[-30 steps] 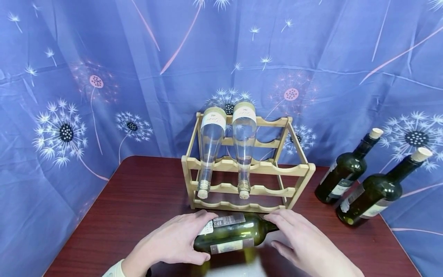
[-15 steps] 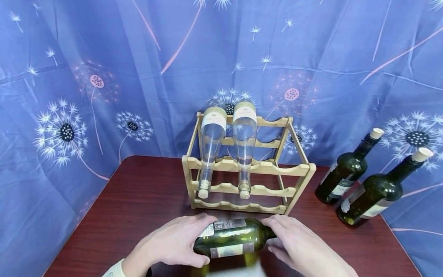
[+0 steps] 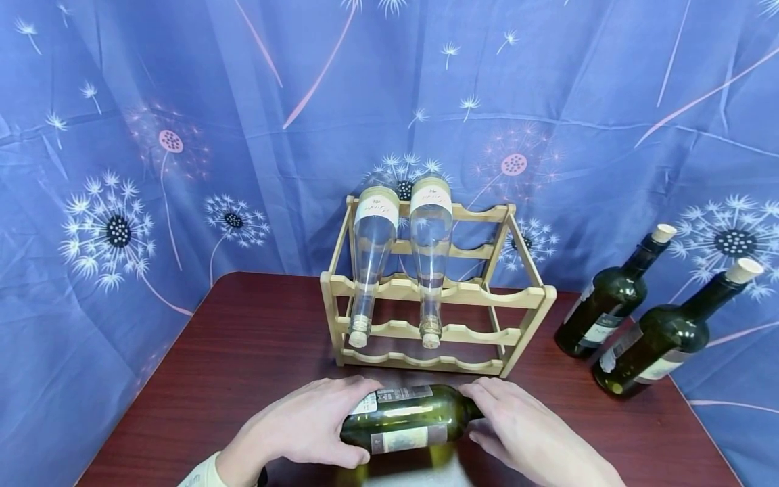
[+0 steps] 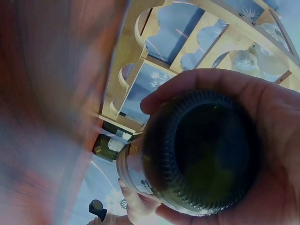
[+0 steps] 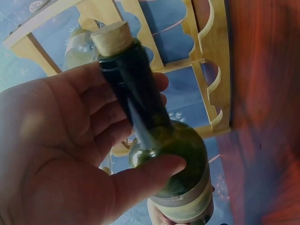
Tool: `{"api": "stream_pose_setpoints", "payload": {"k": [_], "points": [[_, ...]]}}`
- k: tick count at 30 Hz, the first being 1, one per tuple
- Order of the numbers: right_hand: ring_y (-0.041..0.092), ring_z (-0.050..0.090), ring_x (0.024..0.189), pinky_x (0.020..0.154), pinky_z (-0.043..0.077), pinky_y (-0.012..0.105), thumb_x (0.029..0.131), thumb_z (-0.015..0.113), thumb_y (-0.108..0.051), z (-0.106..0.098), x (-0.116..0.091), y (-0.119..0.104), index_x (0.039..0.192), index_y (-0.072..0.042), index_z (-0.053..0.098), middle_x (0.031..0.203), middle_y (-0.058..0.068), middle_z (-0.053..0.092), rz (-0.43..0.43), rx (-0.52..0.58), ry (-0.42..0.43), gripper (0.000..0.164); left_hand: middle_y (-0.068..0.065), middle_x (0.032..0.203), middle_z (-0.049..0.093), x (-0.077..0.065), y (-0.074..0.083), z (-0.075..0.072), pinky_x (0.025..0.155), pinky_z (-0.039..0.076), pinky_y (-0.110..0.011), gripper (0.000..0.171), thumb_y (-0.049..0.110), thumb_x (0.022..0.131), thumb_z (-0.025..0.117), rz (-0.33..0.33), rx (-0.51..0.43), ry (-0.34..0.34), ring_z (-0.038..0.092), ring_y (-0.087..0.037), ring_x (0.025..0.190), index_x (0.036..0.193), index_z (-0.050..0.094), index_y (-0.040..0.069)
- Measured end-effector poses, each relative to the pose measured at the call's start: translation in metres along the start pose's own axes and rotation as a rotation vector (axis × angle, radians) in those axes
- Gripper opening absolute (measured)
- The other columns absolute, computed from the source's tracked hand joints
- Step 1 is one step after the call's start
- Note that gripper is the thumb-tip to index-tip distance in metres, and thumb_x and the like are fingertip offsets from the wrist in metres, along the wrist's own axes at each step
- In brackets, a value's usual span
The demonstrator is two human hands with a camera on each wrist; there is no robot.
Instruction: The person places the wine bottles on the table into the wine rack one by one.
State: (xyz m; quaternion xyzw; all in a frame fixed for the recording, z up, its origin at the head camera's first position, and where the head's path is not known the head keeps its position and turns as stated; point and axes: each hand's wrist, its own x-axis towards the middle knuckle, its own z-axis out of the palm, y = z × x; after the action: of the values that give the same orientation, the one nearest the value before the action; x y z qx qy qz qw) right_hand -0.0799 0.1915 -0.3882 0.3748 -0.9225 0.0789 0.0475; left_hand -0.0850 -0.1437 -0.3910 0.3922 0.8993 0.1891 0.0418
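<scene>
A green wine bottle [image 3: 420, 414] lies sideways between my two hands, in front of the wooden wine rack [image 3: 487, 299]. My left hand [image 3: 316, 419] grips its base end, and in the left wrist view the ridged bottom of the bottle [image 4: 211, 150] fills the palm. Around the neck curl the fingers of my right hand [image 3: 523, 426], with the thumb on the shoulder in the right wrist view. A cork [image 5: 112, 38] plugs the mouth there. Labels on the bottle's body show between the hands.
Two clear corked bottles, one at left [image 3: 372, 243] and one beside it [image 3: 431, 237], rest in the rack's top row, necks toward me. Two dark green corked bottles [image 3: 602, 308] stand on the right of the red-brown table [image 3: 243, 338]. A blue dandelion-print curtain [image 3: 243, 135] hangs behind.
The bottle has come slightly lower in the head view, a little farther from the rack. My right hand has shifted slightly left along the neck. My left hand keeps its grip.
</scene>
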Motion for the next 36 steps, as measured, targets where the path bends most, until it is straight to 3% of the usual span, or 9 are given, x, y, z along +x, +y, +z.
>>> {"api": "stream_pose_setpoints", "payload": {"k": [5,12,16,23,28,36], "points": [[0.008,0.058,0.099,0.082,0.051,0.034,0.082,0.076,-0.034,0.003,0.001,0.002,0.126,-0.02,0.055,0.11,-0.011,0.058,-0.002,-0.017,0.001,0.051,0.02,0.102,0.055,0.001,-0.001,-0.001,0.073,0.047,-0.023,0.071,0.053,0.072,0.071,0.02,-0.073,-0.019,0.055,0.002,0.086,0.134,0.045,0.028],[0.013,0.056,0.11,0.086,0.05,0.039,0.085,0.074,-0.031,0.001,0.0,0.003,0.137,-0.018,0.048,0.122,-0.008,0.057,0.041,0.054,-0.085,0.06,0.02,0.098,0.056,0.001,-0.002,-0.003,0.067,0.046,-0.019,0.069,0.055,0.075,0.068,0.015,-0.148,-0.061,0.054,0.003,0.08,0.134,0.044,0.029],[0.011,0.053,0.115,0.089,0.048,0.039,0.085,0.073,-0.029,0.001,-0.002,0.004,0.141,-0.024,0.041,0.128,-0.012,0.053,0.043,0.093,-0.088,0.065,0.02,0.098,0.056,0.001,-0.002,-0.002,0.066,0.046,-0.019,0.069,0.057,0.076,0.067,0.008,-0.151,-0.073,0.054,0.003,0.079,0.134,0.045,0.028],[0.007,0.052,0.113,0.088,0.048,0.037,0.086,0.072,-0.029,-0.002,-0.006,0.006,0.142,-0.031,0.038,0.127,-0.018,0.052,0.026,0.067,-0.063,0.066,0.021,0.099,0.056,0.002,0.0,-0.001,0.063,0.045,-0.018,0.068,0.059,0.076,0.068,0.003,-0.194,-0.084,0.055,0.004,0.078,0.134,0.044,0.033],[0.006,0.053,0.113,0.089,0.048,0.036,0.086,0.071,-0.029,-0.006,-0.008,0.009,0.142,-0.031,0.04,0.126,-0.018,0.053,0.007,0.056,-0.052,0.064,0.021,0.104,0.056,0.003,0.001,0.0,0.066,0.046,-0.018,0.068,0.062,0.077,0.067,0.021,-0.184,-0.055,0.054,0.004,0.083,0.134,0.044,0.034],[0.008,0.053,0.112,0.085,0.049,0.039,0.089,0.068,-0.031,-0.019,-0.011,0.013,0.141,-0.039,0.037,0.124,-0.02,0.053,0.072,0.157,-0.175,0.061,0.021,0.116,0.054,0.002,0.001,0.0,0.076,0.047,-0.022,0.066,0.064,0.08,0.063,0.055,-0.127,-0.015,0.053,0.002,0.095,0.135,0.046,0.032]]}}
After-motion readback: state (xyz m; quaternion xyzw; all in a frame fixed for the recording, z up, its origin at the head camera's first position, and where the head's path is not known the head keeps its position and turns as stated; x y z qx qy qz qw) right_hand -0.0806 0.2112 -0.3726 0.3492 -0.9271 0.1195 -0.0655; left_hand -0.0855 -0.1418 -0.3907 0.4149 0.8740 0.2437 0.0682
